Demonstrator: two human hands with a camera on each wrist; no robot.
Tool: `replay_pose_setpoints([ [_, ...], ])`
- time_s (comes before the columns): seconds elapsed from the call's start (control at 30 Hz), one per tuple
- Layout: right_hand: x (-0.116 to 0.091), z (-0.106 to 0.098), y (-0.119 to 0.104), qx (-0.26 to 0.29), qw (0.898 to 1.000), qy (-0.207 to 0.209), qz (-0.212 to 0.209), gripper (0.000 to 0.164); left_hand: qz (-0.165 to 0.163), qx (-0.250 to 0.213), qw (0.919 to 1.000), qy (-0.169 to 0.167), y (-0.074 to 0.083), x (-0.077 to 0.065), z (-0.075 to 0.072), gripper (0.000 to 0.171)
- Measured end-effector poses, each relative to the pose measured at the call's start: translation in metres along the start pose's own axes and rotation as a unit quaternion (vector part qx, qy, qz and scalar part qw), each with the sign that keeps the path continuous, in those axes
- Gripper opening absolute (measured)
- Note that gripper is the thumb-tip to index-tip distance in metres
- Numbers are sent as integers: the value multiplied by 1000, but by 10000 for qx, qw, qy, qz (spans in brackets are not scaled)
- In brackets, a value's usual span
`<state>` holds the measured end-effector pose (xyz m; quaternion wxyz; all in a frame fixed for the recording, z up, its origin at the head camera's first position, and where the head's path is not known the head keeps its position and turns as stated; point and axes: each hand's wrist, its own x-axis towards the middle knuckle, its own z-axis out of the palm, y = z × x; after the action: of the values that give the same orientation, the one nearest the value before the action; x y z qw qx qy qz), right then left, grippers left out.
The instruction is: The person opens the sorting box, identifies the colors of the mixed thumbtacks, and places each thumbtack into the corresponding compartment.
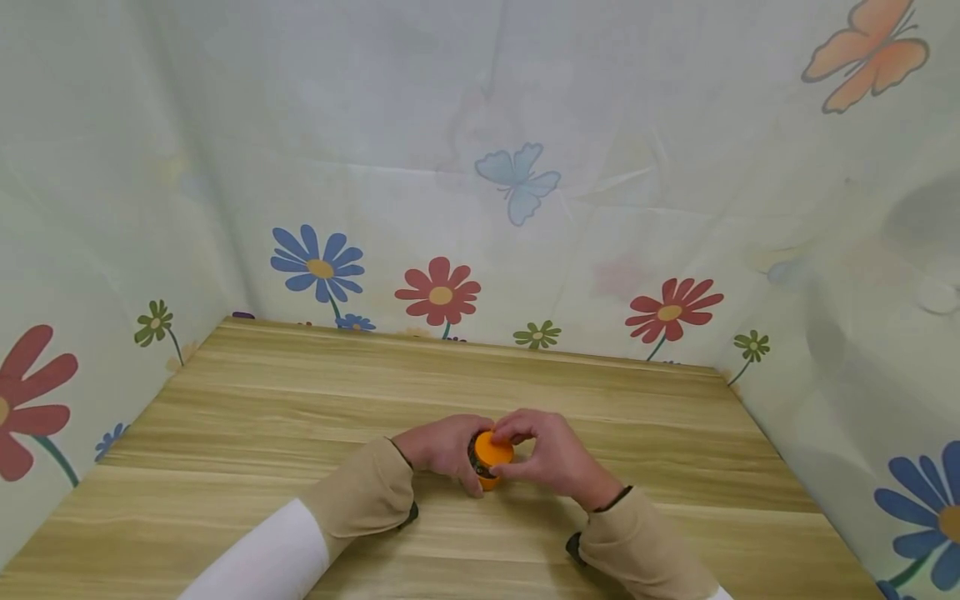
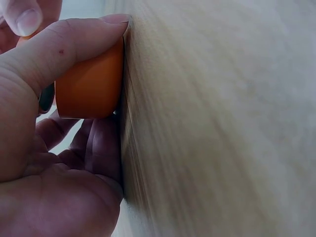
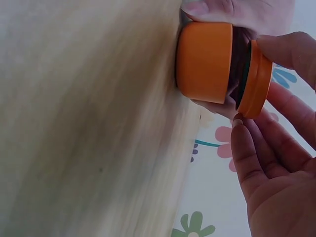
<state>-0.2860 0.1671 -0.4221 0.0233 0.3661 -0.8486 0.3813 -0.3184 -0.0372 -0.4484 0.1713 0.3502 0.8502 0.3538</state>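
Note:
A small round orange jar (image 3: 205, 61) stands on the wooden table, held around its side by my left hand (image 1: 448, 450). In the left wrist view, the left thumb lies across the jar's wall and the other fingers curl around its far side. My right hand (image 1: 551, 457) pinches the orange lid (image 1: 493, 450) between thumb and fingers. Seen from the right wrist, the lid is tilted over the jar's mouth, with a dark gap between them and a dark ring along the lid's inner edge. A dark mottled area shows beneath the lid in the head view.
The wood-grain table (image 1: 360, 383) spreads around both hands. White cloth (image 1: 390, 108) printed with flowers and butterflies hangs behind it and along both sides. Both forearms, in beige and white sleeves, reach in from the front edge.

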Motion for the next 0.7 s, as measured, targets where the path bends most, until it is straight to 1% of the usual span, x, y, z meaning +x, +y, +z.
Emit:
replay_pose_setpoints([
  [0.2, -2, 4, 0, -178, 9998, -25, -117, 30, 92, 123, 9999, -1, 0, 0, 0, 61],
  [0.33, -2, 6, 2, -223, 9996, -46, -184, 32, 135, 120, 9998, -12, -1, 0, 0, 60],
  [0.47, -1, 8, 2, -196, 9995, -83, -249, 33, 255, 121, 9996, -12, -2, 1, 0, 59],
  [0.7, 0, 10, 3, -249, 9993, -180, -208, 33, 495, 87, 9987, -24, -3, 1, 1, 55],
])
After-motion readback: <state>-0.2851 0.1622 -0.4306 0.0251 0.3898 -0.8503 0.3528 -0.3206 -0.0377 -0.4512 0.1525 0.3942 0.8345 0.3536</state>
